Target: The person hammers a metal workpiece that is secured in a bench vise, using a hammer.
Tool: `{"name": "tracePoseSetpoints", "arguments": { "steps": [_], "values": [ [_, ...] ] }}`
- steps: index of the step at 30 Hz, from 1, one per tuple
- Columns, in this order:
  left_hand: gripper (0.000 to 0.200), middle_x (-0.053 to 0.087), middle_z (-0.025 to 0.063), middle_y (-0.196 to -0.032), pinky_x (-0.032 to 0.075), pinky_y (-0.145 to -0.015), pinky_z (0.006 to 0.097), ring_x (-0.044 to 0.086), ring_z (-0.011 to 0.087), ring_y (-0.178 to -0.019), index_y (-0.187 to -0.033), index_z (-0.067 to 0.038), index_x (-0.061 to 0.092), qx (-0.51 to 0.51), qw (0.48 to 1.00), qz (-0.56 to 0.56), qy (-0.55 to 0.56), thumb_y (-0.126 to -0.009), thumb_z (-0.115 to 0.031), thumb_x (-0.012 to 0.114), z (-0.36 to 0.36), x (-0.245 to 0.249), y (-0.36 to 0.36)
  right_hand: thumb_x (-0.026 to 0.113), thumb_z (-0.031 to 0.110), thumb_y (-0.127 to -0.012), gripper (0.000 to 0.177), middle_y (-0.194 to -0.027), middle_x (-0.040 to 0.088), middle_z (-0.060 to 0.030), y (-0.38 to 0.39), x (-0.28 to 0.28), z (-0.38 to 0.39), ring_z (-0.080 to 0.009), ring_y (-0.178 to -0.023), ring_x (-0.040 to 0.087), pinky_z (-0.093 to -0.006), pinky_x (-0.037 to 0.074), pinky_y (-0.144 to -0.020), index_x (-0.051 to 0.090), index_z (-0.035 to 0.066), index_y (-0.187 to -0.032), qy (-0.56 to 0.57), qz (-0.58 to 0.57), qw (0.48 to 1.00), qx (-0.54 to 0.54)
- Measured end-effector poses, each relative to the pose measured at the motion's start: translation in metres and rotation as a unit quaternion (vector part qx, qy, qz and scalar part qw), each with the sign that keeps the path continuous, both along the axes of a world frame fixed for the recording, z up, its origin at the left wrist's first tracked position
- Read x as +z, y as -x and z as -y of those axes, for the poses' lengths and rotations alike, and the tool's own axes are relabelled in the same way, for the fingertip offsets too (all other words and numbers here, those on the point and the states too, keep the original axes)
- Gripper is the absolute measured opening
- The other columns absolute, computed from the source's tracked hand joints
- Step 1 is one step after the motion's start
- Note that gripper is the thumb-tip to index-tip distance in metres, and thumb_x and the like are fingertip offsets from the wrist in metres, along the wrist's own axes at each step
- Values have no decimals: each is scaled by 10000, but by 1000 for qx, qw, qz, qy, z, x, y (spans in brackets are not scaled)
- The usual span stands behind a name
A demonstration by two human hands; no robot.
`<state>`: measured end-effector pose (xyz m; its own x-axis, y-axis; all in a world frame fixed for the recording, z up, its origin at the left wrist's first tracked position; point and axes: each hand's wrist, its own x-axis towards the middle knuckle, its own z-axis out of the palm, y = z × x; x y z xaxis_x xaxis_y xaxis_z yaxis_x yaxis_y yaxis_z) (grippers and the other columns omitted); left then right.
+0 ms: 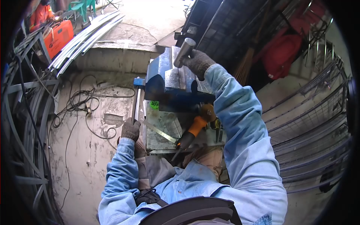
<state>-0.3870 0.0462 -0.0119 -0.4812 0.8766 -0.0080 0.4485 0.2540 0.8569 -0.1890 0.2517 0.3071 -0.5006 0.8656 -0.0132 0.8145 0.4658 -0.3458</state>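
My right hand [199, 63], in a dark knit glove, is closed around a short, thick steel cylinder [184, 51] above the blue bench vise [159, 78]. Whether the cylinder has a handle inside my fist is hidden. Bright metal plates [173, 78] lie at the top of the vise. On the left, my gloved left hand [130, 129] is wrapped round the lower end of a slim silver bar [137, 103] with a blue block at its top. An orange and black angle grinder [195, 127] and a steel ruler [160, 131] rest on the worktable [159, 140] below the vise.
Tangled black cables [80, 100] spread over the floor to the left. Behind them are long pale metal strips [88, 35], an orange machine [58, 37] and a person in orange [41, 15]. Metal racks [311, 131] line the right, near a broom [245, 65].
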Motion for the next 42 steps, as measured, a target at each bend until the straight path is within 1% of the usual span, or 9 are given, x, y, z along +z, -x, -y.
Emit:
{"name": "tracePoseSetpoints", "arguments": {
  "steps": [8, 12, 14, 19, 24, 30, 32, 39, 42],
  "values": [
    [322, 657, 271, -899, 499, -788, 490, 642, 442, -894, -927, 0, 622, -28, 998, 9, 48, -854, -313, 598, -4, 9, 3, 547, 396, -906, 472, -1169, 652, -230, 0, -12, -4, -381, -1132, 606, -418, 462, -985, 597, 57, -1231, -66, 15, 998, 2],
    [304, 655, 246, -786, 503, -715, 473, 653, 400, -774, -864, 9, 656, 0, 1000, 8, 6, -832, -292, 627, 2, 8, -2, 554, 395, -881, 485, -1216, 634, -213, 0, -5, 2, -378, -1173, 583, -430, 447, -1008, 586, 89, -1256, -12, -114, 993, 16],
    [306, 659, 237, -784, 504, -714, 464, 657, 388, -769, -864, 8, 655, -3, 1000, 6, -1, -835, -295, 628, 0, 2, 0, 579, 392, -874, 478, -1190, 648, -212, 7, -4, 19, -374, -1158, 593, -420, 454, -993, 597, 89, -1243, -32, 40, 999, 10],
    [304, 661, 222, -767, 510, -708, 438, 663, 364, -759, -853, 6, 664, -8, 1000, 24, 5, -832, -296, 633, -1, -5, 2, 599, 415, -888, 488, -1215, 636, -225, -3, -6, -1, -379, -1177, 580, -430, 434, -1004, 607, 90, -1252, -10, -97, 995, 28],
    [314, 662, 227, -776, 508, -712, 452, 661, 371, -765, -865, 9, 666, -8, 1000, 18, 5, -825, -301, 641, -4, -2, 2, 584, 355, -885, 421, -1207, 644, -198, 0, -9, 1, -352, -1156, 598, -419, 444, -1003, 628, 92, -1212, -27, 5, 1000, -7],
    [311, 657, 236, -785, 504, -719, 468, 651, 387, -763, -872, 9, 668, -14, 1000, 9, 0, -830, -297, 632, -2, -2, 2, 618, 343, -903, 412, -1167, 664, -207, -11, -9, 1, -336, -1104, 625, -400, 455, -971, 635, 65, -1207, -8, -122, 992, 19],
    [312, 657, 232, -783, 502, -714, 467, 647, 386, -756, -865, 12, 665, -31, 999, 12, 1, -825, -297, 636, -4, -6, 4, 635, 355, -882, 440, -1180, 661, -198, -2, -12, 9, -333, -1106, 624, -400, 451, -976, 633, 77, -1223, -19, 5, 1000, -18],
    [317, 667, 234, -788, 510, -726, 463, 663, 392, -779, -879, 7, 658, -15, 999, 21, 46, -812, -303, 649, -2, 1, 5, 615, 343, -895, 381, -1126, 686, -168, -6, -17, -16, -307, -1048, 648, -401, 469, -946, 663, 110, -1193, 2, -113, 994, 4],
    [314, 667, 228, -780, 510, -720, 463, 664, 385, -771, -883, 8, 666, -19, 1000, -1, 7, -810, -297, 648, -1, 4, 4, 596, 341, -891, 347, -1134, 684, -175, -4, -20, -20, -318, -1089, 637, -407, 453, -973, 677, 141, -1163, -47, 7, 999, 13]
  ]
}}
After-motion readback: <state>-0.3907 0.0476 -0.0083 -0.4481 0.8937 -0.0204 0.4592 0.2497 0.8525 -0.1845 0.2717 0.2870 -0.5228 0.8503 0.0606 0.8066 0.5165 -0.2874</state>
